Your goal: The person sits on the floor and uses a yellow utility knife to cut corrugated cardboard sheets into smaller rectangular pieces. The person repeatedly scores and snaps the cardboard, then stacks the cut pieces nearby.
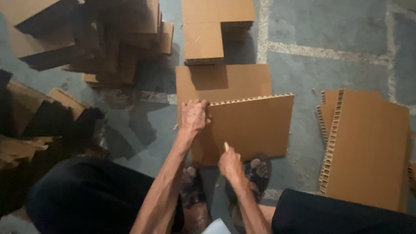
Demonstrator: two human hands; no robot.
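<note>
Your right hand (229,164) sits nearest you, fingers curled tight round a small yellow-tipped tool (226,146), its tip at the near edge of the board (251,125). Your sandalled feet (258,169) show just below and beside that hand, on the floor (303,69). Your left hand (193,115) lies a little farther out, pressed down on the board's far-left corner, fingers gripping over its honeycomb edge. The two hands are apart, one at each end of the board's left side. The board lies on a second sheet (223,80), which reaches beyond your left hand. Well right of your right hand lies a stack (368,147) of similar boards. Beyond your left hand are more boards (212,26), and far left a loose pile (108,39).
</note>
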